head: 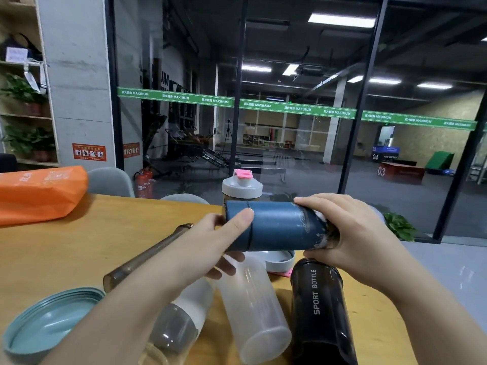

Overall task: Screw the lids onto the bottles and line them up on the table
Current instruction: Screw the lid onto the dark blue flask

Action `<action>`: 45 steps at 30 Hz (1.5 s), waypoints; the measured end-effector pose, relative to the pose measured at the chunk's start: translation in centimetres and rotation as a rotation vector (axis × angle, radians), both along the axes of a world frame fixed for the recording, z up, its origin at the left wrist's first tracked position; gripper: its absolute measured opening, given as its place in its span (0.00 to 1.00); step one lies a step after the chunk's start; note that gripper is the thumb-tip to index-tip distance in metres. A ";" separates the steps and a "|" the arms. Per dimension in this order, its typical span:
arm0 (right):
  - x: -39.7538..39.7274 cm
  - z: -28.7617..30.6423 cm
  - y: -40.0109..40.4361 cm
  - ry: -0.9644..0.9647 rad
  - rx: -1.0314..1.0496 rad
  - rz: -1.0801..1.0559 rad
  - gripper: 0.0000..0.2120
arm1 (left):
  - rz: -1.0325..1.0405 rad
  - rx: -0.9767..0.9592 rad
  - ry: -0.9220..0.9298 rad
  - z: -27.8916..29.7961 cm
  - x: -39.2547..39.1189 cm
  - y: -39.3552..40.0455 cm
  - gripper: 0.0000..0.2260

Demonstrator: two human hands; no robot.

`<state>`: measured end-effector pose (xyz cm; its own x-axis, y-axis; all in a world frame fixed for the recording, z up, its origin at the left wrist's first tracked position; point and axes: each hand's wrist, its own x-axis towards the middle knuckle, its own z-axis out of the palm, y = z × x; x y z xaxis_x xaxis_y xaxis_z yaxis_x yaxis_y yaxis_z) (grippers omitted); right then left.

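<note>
Hands hold a dark blue metal flask (279,225) sideways above the wooden table (79,248): left hand (210,246) curls round its lid end, right hand (340,233) grips its worn base end. Below lie a frosted plastic bottle (253,309) and a black sport bottle (321,312).

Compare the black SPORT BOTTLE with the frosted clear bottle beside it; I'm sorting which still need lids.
The black SPORT BOTTLE is dark, nearly opaque, and printed with white lettering; the frosted clear bottle is pale, translucent and unmarked. The black one looks wider. The frosted one's far end is hidden behind the blue bottle, so its lid state cannot be told. Both lie on the wooden table, untouched by either hand.
</note>
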<state>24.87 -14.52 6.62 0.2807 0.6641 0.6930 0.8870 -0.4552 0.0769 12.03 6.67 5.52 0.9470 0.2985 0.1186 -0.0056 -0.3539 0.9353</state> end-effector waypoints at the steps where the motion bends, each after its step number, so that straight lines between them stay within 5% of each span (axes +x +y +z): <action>1: 0.0 0.0 0.0 0.000 -0.001 0.003 0.39 | -0.006 -0.022 -0.004 0.0 0.1 0.0 0.36; 10: -0.5 -0.2 0.2 0.124 0.002 0.002 0.37 | -0.128 0.053 -0.150 -0.1 0.0 1.4 0.30; 21: -0.4 -0.3 0.3 0.126 0.014 0.010 0.39 | -0.096 0.264 -0.196 0.0 -0.3 1.6 0.34; 26: 0.5 -0.6 0.0 0.074 0.053 -0.052 0.37 | -0.046 0.475 -0.103 0.1 -0.3 1.3 0.47; 33: 2.1 -1.2 -1.4 0.209 0.230 -0.224 0.36 | -0.024 0.698 0.074 -0.5 -0.6 2.0 0.27; 45: 5.8 -2.7 0.4 0.638 0.356 -0.401 0.35 | -0.085 0.728 0.260 -0.6 -1.0 2.6 0.26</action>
<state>30.70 -14.11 3.90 0.8592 0.2012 0.4705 0.4770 -0.6479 -0.5939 11.07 9.30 4.88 0.9875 0.1553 0.0277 0.1272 -0.8879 0.4422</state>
